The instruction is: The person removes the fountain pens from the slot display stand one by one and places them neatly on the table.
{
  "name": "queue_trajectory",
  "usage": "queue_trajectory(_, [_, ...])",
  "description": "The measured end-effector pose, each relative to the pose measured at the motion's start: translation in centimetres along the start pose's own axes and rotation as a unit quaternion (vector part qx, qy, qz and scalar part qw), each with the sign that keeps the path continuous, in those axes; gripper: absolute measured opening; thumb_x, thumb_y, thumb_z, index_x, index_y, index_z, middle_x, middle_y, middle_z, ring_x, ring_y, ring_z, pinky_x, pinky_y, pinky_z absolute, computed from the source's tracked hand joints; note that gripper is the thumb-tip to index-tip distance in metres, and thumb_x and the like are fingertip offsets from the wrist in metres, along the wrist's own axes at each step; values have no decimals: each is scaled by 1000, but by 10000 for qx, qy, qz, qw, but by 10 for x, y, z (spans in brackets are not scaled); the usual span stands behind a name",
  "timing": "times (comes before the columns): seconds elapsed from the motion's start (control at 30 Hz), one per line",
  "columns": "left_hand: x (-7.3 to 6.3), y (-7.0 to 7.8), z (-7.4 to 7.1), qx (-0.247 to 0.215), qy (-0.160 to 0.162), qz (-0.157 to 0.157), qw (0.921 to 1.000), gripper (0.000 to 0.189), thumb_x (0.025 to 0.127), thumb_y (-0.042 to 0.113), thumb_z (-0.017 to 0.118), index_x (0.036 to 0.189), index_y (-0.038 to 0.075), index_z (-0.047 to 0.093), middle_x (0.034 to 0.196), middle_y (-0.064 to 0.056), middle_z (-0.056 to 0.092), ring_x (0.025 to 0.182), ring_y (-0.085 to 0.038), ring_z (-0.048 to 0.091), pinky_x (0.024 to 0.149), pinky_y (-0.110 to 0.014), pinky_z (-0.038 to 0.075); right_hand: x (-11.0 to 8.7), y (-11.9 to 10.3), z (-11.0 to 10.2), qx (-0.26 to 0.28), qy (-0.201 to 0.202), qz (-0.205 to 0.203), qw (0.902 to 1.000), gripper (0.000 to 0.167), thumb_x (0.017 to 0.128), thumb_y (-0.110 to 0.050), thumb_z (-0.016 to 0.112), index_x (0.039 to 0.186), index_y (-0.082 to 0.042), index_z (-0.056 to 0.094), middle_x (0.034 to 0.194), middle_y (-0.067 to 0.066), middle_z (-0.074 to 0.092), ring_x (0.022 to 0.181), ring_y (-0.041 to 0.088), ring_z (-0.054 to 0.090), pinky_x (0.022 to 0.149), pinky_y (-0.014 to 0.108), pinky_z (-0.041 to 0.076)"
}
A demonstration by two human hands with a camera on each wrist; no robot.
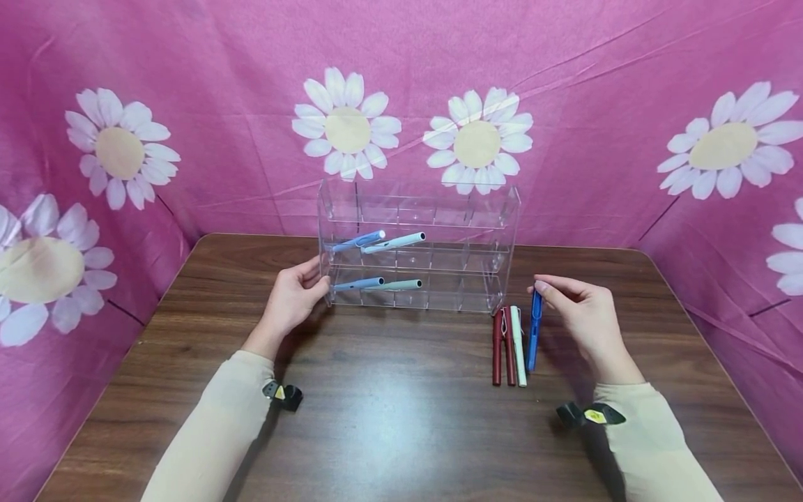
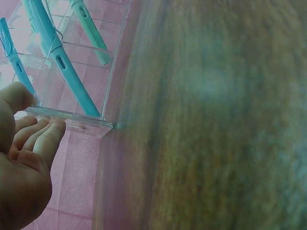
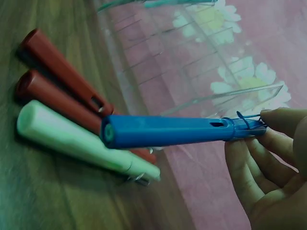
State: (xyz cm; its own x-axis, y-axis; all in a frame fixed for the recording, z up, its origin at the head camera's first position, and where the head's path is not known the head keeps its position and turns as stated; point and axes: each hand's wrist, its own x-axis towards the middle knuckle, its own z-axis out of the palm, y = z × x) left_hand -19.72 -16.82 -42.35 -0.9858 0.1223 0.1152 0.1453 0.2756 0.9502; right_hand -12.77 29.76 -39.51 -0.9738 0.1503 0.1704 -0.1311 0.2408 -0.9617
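A clear acrylic pen rack [image 1: 412, 261] stands at the back of the table. Its left side panel is gripped by my left hand [image 1: 291, 296], thumb on one face and fingers on the other [image 2: 33, 148]. Two pens lie in the middle tier, a blue pen [image 1: 357, 241] and a pale blue pen [image 1: 395, 242]. In the bottom tier are a light blue pen [image 1: 359, 284] and a green pen [image 1: 403, 285]. To the right of the rack, my right hand [image 1: 583, 314] pinches a dark blue pen [image 1: 534, 331] by its clip end; its other end points toward the camera side [image 3: 163, 132].
Two dark red pens [image 1: 498, 348] and a pale green pen [image 1: 517, 348] lie side by side on the wooden table [image 1: 376, 432], just left of the dark blue pen. Behind the table hangs a pink cloth [image 1: 251, 104] with large white flowers.
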Motion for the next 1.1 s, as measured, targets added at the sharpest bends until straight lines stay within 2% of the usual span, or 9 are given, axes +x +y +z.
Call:
queue_trajectory(0.1, [0, 0, 0, -12, 6, -1, 10000, 52, 102, -5, 59, 153, -10, 52, 148, -30, 60, 138, -43, 59, 94, -5, 52, 0, 7, -2, -339, -134, 175, 9992, 22, 102, -16, 76, 122, -7, 81, 90, -15, 83, 84, -3, 78, 76, 14, 63])
queue_trajectory(0.23, [0, 0, 1, 32, 3, -13, 10000, 52, 102, -4, 59, 153, -10, 52, 147, -30, 60, 137, -42, 60, 94, -4, 52, 1, 14, -6, -794, -224, 461, 9955, 34, 103, -23, 75, 128, 1, 77, 88, -25, 80, 78, -3, 76, 73, 17, 64])
queue_trajectory(0.4, [-1, 0, 1, 76, 6, -13, 10000, 51, 102, -4, 60, 153, -9, 53, 146, -30, 61, 136, -42, 61, 93, -5, 53, 2, 22, -10, -914, -267, 798, 9923, 41, 103, -25, 75, 130, 6, 74, 85, -29, 76, 71, 1, 75, 69, 21, 65])
queue_trajectory(0.67, [-3, 1, 0, 97, 20, -59, 9999, 52, 102, -4, 60, 153, -8, 53, 147, -29, 61, 137, -41, 61, 94, -5, 52, 7, 35, -12, -841, -567, 1098, 9888, 51, 105, -21, 72, 135, 19, 63, 86, -26, 75, 71, 3, 75, 71, 22, 66])
queue_trajectory(0.87, [-2, 2, 0, 179, 32, -47, 9998, 51, 102, -4, 60, 153, -8, 53, 147, -29, 61, 136, -41, 61, 93, -4, 52, 10, 41, -12, -959, -766, 1282, 9841, 50, 107, -22, 70, 134, 19, 64, 90, -22, 76, 73, 2, 75, 73, 20, 65])
queue_trajectory(1.1, [0, 4, 0, 282, 24, -44, 9996, 51, 102, -3, 61, 152, -9, 53, 146, -30, 61, 136, -41, 62, 94, -4, 52, 14, 46, -9, -1161, -842, 1364, 9802, 44, 106, -17, 69, 131, 19, 66, 89, -11, 77, 67, 3, 70, 66, 23, 65])
